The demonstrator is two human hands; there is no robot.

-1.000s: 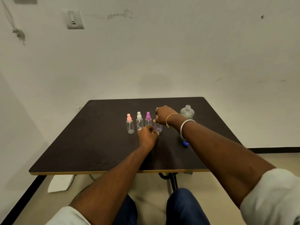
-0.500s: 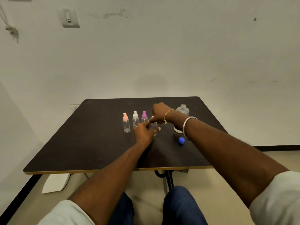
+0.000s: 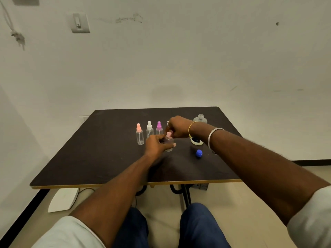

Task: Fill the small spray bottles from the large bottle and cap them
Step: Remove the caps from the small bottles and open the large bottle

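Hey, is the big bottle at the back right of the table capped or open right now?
Open. The large bottle shows a bare neck with nothing on it, and a blue cap lies apart on the table.

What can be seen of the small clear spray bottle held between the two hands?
The small clear plastic spray bottle looks transparent and cylindrical, topped with a pale pink spray cap. It stands upright, its base seemingly on the dark tabletop, near the table's middle. The left hand grips its body; the right hand pinches the cap from above. Its fill level cannot be told.
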